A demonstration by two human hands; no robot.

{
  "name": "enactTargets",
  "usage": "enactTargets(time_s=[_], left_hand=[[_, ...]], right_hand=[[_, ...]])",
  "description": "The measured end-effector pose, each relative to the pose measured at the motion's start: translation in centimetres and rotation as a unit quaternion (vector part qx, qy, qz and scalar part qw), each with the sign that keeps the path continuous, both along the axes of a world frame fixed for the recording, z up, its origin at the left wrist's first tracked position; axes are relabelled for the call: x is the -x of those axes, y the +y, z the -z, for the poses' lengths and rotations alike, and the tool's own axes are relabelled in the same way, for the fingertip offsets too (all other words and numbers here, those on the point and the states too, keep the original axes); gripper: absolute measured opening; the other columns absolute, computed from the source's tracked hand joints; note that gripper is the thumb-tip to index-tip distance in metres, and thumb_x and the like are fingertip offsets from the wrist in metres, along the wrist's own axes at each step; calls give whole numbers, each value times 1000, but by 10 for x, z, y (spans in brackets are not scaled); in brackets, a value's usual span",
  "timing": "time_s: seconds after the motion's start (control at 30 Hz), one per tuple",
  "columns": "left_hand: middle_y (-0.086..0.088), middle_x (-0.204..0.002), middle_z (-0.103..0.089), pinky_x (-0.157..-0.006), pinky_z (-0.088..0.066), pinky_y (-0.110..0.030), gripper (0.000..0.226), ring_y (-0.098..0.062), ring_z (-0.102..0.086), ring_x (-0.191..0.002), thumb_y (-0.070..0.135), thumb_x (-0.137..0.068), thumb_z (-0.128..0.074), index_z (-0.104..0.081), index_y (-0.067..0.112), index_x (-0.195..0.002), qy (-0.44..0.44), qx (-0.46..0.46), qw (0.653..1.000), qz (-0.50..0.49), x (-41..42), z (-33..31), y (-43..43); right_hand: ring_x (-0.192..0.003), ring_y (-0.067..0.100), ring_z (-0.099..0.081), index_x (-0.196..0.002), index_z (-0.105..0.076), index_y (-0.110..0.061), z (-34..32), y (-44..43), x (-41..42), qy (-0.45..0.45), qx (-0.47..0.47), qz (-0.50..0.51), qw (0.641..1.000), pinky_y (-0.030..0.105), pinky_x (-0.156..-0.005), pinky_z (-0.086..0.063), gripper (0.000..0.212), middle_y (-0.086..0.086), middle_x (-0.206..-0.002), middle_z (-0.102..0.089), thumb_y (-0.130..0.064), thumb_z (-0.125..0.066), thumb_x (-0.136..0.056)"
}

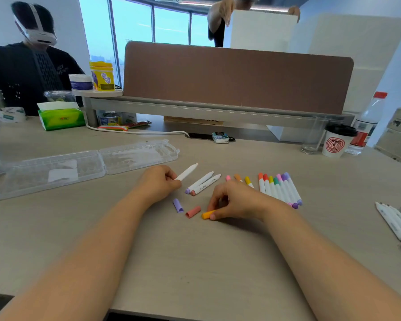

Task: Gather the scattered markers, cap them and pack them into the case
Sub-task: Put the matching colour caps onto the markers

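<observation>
Free table [83, 228] before case [79, 169]; 3 caps [193, 212], 2 markers [203, 183] rightward.

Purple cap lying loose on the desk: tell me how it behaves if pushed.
The purple cap looks small, so probably very light. It lies on its rounded side on the smooth desk, so it may roll or skid. Likely stiff plastic.
</observation>
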State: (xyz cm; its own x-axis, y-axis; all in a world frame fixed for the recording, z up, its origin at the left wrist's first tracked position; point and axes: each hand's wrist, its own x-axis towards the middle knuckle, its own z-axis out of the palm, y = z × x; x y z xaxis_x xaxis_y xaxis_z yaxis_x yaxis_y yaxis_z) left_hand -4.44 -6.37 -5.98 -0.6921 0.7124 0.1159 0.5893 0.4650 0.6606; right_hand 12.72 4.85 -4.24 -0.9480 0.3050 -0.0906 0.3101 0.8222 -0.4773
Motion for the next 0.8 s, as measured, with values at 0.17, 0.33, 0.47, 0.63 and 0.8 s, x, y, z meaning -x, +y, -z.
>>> enactTargets(time_s=[0.17, 0.33, 0.47, 0.63, 0.8], left_hand=[[9, -84, -63, -66, -47, -16, 14, -5, -59, -75, 16, -80, -71, -61, 27, -81, -60, -103, 991, 65, -8, -5, -4], [9, -82, -66, -68, -46, -14, 18, -4, -60, -76, 15, -74, -77, -64, 26, -78, -61, -138, 985, 79, -11, -6, -6], [10, -80, -66, -63, -42, -12, 17, -3, -58, -72, 14, -74, -77, -65, 26, -75, -60, -130, 986, 85, -12, -5, -5], [9, -80, -66, -65, -45, -15, 20, -4, -58, -73, 12, -73, -77, -64, 26, -72, -59, -137, 986, 78, -11, -4, -4], [9, -80, -65, -64, -43, -13, 19, -4, -57, -73, 11, -73, -77, -64, 25, -73, -52, -138, 986, 79, -12, -3, -4]], right_hand=[[-78, 6, -50, -94, -63, -25, 1, 12, -4, 92, 1, 70, 993, 9, -58, -40, 9, -11, -83, -55, -29, -65, -86], [-90, 10, -47, -121, -57, -27, 5, 28, -5, 229, 68, 181, 954, 5, -63, -35, 29, -9, -93, -51, -14, -48, -97], [-95, 10, -60, -104, -61, -22, 6, 33, -8, 353, 205, 253, 877, 11, -71, -45, 19, -2, -99, -64, -10, -58, -90], [-79, 4, -64, -97, -62, -14, 6, 31, -7, 364, 259, 231, 865, 8, -63, -51, 12, -1, -89, -67, -6, -59, -89], [-79, 5, -65, -88, -66, -20, 9, 31, -6, 373, 235, 214, 872, 13, -69, -53, 13, -2, -87, -68, -7, -63, -86]])
